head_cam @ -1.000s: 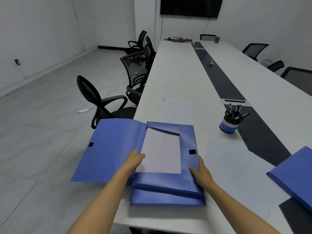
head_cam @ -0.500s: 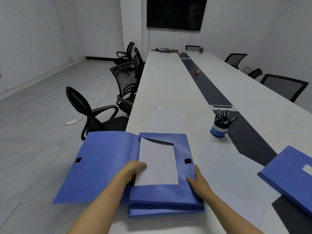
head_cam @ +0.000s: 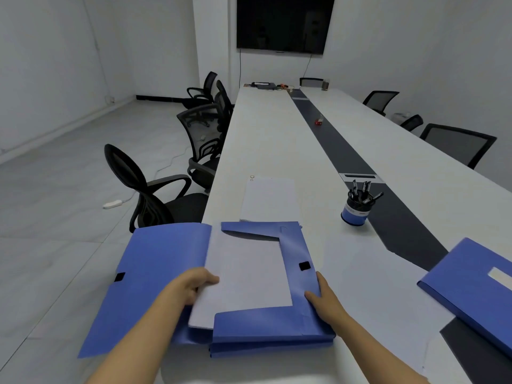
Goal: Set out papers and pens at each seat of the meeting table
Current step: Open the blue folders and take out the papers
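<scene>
An open blue folder [head_cam: 266, 325] lies at the near left end of the long white table [head_cam: 277, 139], its lid hanging out to the left. My left hand [head_cam: 191, 284] grips the left edge of the white papers [head_cam: 246, 275] inside and has them partly out over the lid side. My right hand [head_cam: 324, 300] rests flat on the folder's right edge. Just beyond the folder lies a clipped set of papers [head_cam: 270, 199]. A blue cup of black pens [head_cam: 357, 206] stands to the right of it.
A second blue folder [head_cam: 476, 284] lies shut at the right edge. A large white sheet [head_cam: 368, 286] sits between the folders. Black chairs [head_cam: 155, 195] line the table's left side, others the right. Small items sit at the far end below a wall screen.
My left hand has drawn the papers leftward, partly out of the folder's pocket. The camera has tilted up a little. My right hand stays on the folder's edge.
</scene>
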Demonstrator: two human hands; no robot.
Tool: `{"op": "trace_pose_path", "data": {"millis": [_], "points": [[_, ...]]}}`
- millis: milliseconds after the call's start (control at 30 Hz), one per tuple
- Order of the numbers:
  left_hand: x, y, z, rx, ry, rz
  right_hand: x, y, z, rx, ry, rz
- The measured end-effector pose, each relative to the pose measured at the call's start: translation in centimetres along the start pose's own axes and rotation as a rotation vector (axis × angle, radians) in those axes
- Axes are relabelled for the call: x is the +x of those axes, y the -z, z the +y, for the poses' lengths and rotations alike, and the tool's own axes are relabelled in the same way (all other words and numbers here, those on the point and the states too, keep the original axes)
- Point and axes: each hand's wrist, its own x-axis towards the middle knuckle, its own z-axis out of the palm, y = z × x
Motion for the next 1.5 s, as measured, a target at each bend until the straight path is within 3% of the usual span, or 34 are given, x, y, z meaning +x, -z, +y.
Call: {"op": "trace_pose_path", "data": {"millis": [167,267,333,400,533,633,700,833,1033,1100,1200,1267,1400,1500], "points": [[-3.3,9.1,-0.1,0.076,-0.117,0.147,-0.3,0.0,0.1,-0.033,0.014,0.034],[-5.8,13.1,0.2,0.06,-0.222,0.273,-0.2,-0.4,-0.8,-0.447,-0.012,0.137],[-7.3,14.3,0.7,0.027,-0.317,0.331,-0.3,-1.2,-3.1,-0.595,0.081,0.211],[-8.4,14.2,1.4,-0.034,-0.418,0.34,-0.6,-2.4,-6.0,-0.444,0.181,0.168],[-9.0,11.5,2.9,-0.189,-0.55,0.198,-1.3,-4.3,-11.8,0.325,0.075,-0.187],[-8.0,8.8,3.5,-0.262,-0.562,0.089,-1.6,-4.5,-13.1,0.547,0.053,-0.363],[-6.8,7.2,3.6,-0.278,-0.55,0.06,-1.8,-3.8,-13.2,0.594,0.082,-0.383],[-3.9,4.0,3.5,-0.213,-0.488,0.007,-0.5,-1.2,-12.5,0.674,0.044,-0.241],[-0.7,-1.1,2.1,-0.255,-0.454,0.068,3.6,3.1,-11.7,0.743,-0.025,-0.135],[0.2,-2.2,1.3,-0.075,-0.52,0.156,5.9,4.1,-11.9,0.782,-0.022,-0.102],[1.8,-3.4,-0.2,0.386,-0.559,0.111,9.6,5.0,-12.9,0.824,-0.025,-0.053],[2.9,-3.5,-1.3,0.565,-0.542,0.111,12.4,5.4,-13.8,0.855,-0.039,-0.024],[3.8,-3.3,-1.7,0.575,-0.537,0.147,17.5,5.3,-15.4,0.895,-0.059,0.002],[4.2,-3.5,-1.6,0.633,-0.541,0.164,20.3,4.8,-14.8,0.714,-0.148,0.093]]}}
